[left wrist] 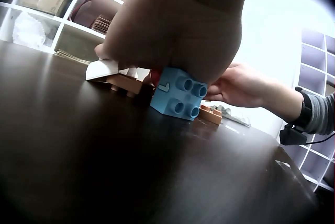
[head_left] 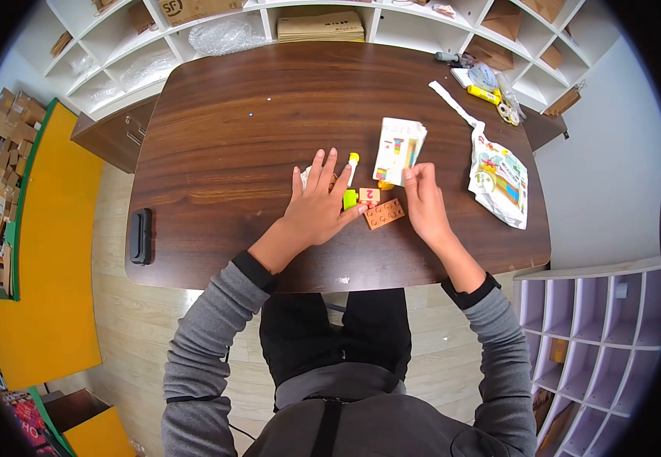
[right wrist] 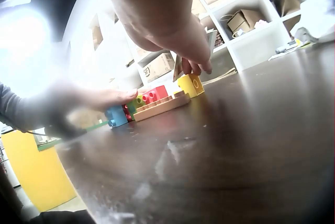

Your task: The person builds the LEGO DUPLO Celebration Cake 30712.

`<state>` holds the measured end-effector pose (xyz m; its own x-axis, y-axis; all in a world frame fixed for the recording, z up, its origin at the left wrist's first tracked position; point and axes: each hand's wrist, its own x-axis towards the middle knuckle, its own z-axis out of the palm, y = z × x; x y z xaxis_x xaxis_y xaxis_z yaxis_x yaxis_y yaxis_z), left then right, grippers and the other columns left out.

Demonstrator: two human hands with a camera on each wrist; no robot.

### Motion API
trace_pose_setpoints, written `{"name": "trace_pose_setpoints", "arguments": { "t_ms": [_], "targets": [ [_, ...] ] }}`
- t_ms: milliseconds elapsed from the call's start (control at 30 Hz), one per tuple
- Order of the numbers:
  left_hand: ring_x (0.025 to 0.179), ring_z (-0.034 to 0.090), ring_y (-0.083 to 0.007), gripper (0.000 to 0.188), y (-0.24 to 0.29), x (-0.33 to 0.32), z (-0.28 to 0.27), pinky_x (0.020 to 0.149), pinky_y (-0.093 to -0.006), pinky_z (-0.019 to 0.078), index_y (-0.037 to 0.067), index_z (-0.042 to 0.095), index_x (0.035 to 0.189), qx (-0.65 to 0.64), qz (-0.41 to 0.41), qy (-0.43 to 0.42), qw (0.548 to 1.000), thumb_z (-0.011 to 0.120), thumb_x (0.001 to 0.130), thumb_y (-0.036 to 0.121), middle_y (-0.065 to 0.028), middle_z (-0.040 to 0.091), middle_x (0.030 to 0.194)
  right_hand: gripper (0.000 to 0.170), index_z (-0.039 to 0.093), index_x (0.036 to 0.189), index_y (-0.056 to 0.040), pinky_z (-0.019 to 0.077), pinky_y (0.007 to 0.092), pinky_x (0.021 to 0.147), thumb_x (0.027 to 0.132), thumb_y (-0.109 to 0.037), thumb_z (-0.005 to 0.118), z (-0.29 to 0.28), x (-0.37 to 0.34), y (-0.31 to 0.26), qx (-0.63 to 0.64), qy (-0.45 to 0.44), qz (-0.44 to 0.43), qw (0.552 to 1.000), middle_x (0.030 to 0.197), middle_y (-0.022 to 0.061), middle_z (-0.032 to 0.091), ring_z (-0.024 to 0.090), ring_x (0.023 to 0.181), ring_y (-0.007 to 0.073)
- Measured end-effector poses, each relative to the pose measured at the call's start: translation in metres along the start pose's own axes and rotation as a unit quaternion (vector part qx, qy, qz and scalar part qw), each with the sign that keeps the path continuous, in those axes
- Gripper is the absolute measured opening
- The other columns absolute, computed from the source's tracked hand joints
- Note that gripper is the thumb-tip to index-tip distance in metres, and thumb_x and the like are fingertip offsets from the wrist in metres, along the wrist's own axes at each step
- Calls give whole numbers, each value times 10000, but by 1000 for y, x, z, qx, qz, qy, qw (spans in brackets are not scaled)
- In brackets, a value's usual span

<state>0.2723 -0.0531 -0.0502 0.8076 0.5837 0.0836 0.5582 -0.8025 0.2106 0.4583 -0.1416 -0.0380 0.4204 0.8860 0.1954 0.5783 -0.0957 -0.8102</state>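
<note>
My left hand (head_left: 311, 209) lies spread with straight fingers over a small group of toy building bricks, hiding part of them. Under its palm, a light-blue brick marked 1 (left wrist: 175, 94) rests on its side. By the thumb are a lime-green brick (head_left: 350, 199), a brick with a printed 2 (head_left: 369, 195) and a flat orange brick (head_left: 385, 215). A small piece with a yellow top (head_left: 354, 158) shows beyond the fingers. My right hand (head_left: 426, 204) pinches the near edge of a stack of picture cards (head_left: 396, 146), just above a yellow brick (right wrist: 191, 85).
The dark wooden table (head_left: 216, 152) carries a printed plastic bag (head_left: 499, 179) at the right. Behind it are a yellow tube (head_left: 484, 94) and other small items. A black case (head_left: 141, 236) lies at the left edge. White shelves (head_left: 391, 30) stand behind.
</note>
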Motion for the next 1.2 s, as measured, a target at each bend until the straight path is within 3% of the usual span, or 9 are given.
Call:
{"name": "trace_pose_setpoints", "arguments": {
  "t_ms": [67,167,400,567,700,800,933,1000,1200],
  "targets": [
    [1344,146,-372,759,-1,0,0,967,-647,222,0,390,1309,16,17,28,999,379,855,609,-244,203,1421,208,344,926,-37,424,414,566,957,-226,427,-4,-2,4,5,29,17,999,669,196,531,565,635,396],
    [1332,190,-368,752,-1,0,-1,963,-624,258,-24,426,1273,22,35,44,998,397,853,598,-246,247,1401,213,342,926,-34,422,414,564,959,-228,421,-10,-6,8,-6,36,22,999,666,195,528,563,630,394],
    [1321,212,-385,711,-1,0,-1,987,-588,266,32,369,1331,18,30,56,998,428,862,563,-242,250,1402,215,339,924,-37,403,399,537,967,-240,397,-21,-21,14,-22,60,14,998,640,180,500,532,562,348],
    [1342,125,-396,619,7,-1,1,920,-725,179,253,329,1379,30,-7,28,999,383,862,589,-199,197,1438,232,353,915,-38,409,350,565,971,-260,392,-19,-27,23,18,71,59,996,678,139,497,492,587,205],
    [1345,85,-411,600,12,2,-1,877,-773,139,280,341,1371,11,17,19,1000,369,862,597,-175,162,1456,247,367,921,-43,424,304,611,969,-282,403,3,-18,47,89,80,54,991,727,104,514,480,646,144],
    [1347,86,-402,601,14,4,-1,887,-766,145,273,352,1365,9,9,-1,1000,358,862,603,-165,162,1459,253,383,937,-57,429,270,627,963,-306,418,25,-9,43,256,78,78,960,782,62,528,472,696,103],
    [1348,87,-401,627,14,4,-3,889,-763,154,232,340,1367,9,-14,-4,1000,359,863,604,-163,166,1458,244,380,948,-46,459,276,679,968,-288,408,37,3,34,240,24,105,965,873,84,532,512,754,118],
    [1349,78,-400,646,15,4,-6,897,-758,155,215,306,1383,10,-27,-12,1000,361,867,600,-157,156,1462,236,370,965,-18,490,274,771,973,-253,394,47,9,24,376,55,96,920,967,119,524,563,857,148],
    [1354,127,-350,712,9,9,-2,896,-763,141,90,289,1378,29,-21,27,999,374,870,582,-115,186,1463,229,342,997,4,482,307,895,974,-221,375,51,20,7,405,8,106,908,1098,184,488,556,1045,242]
  ]
}}
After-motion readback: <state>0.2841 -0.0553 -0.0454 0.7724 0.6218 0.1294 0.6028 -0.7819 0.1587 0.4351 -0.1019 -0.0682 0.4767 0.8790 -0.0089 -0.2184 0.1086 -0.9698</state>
